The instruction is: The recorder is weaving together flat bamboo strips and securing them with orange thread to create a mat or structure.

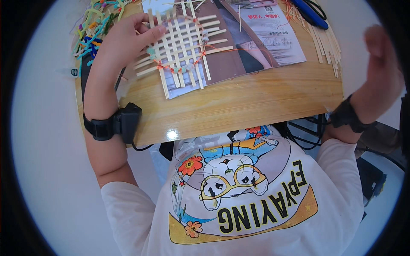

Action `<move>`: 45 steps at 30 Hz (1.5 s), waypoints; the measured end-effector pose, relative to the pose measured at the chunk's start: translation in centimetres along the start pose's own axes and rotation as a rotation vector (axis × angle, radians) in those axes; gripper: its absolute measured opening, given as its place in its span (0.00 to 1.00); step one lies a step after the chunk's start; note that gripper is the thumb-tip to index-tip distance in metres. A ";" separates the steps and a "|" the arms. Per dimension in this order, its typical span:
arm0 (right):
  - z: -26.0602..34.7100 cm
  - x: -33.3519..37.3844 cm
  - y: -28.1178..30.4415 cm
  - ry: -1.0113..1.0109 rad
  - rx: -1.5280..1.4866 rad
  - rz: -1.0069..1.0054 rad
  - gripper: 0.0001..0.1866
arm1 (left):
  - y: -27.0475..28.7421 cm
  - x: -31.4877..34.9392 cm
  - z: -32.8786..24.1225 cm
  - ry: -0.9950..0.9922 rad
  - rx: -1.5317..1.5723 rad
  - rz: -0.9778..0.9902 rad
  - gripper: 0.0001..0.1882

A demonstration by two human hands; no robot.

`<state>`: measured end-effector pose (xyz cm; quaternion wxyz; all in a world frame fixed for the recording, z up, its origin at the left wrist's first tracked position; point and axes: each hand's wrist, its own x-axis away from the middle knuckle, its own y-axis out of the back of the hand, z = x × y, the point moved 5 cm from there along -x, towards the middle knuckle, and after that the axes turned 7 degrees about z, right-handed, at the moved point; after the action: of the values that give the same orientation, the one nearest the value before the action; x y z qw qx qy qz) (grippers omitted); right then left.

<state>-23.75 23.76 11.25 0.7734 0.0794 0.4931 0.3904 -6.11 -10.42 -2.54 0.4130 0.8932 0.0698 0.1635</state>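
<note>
A woven lattice of pale, flat wooden strips rests over a printed sheet or magazine. A ring of pale green and whitish beads, tied with red-orange thread, runs around its weave. My left hand grips the lattice's left side, thumb on top; its other fingers are partly hidden. Out to the right, beyond the table edge, my right hand is raised and smeared by motion. Whether its fingers hold anything cannot be made out. A thin red-orange thread stretches rightward from the lattice.
Colourful fuzzy craft stems heap at the far left of the wooden table. The magazine lies under and right of the lattice. Pink-handled scissors, a blue-handled tool and loose wooden strips lie toward the far right.
</note>
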 end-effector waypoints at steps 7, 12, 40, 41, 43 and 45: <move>-0.5 1.2 -14.1 -0.465 -0.117 0.433 0.11 | 1.1 1.7 -1.7 -0.241 -0.242 -0.405 0.17; -3.2 2.8 -19.4 -0.567 -0.020 0.550 0.11 | -2.8 3.0 -4.7 -0.370 -0.196 -0.056 0.20; -3.6 4.4 -19.8 -0.385 0.009 0.561 0.05 | -4.6 2.9 -5.5 -0.488 -0.102 0.056 0.26; -3.6 4.4 -19.7 -0.379 -0.003 0.538 0.05 | -4.5 2.9 -5.2 -0.479 -0.105 0.021 0.23; -3.8 4.5 -19.7 -0.379 -0.015 0.510 0.05 | -4.4 2.9 -5.2 -0.473 -0.108 -0.006 0.21; -4.4 4.5 -19.6 -0.452 -0.121 0.423 0.05 | -4.5 3.1 -5.6 -0.427 -0.227 0.021 0.15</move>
<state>-16.10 12.26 -4.04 0.7683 0.2187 0.2573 0.5437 -5.14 -2.74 -1.82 0.5142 0.8562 -0.0470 -0.0179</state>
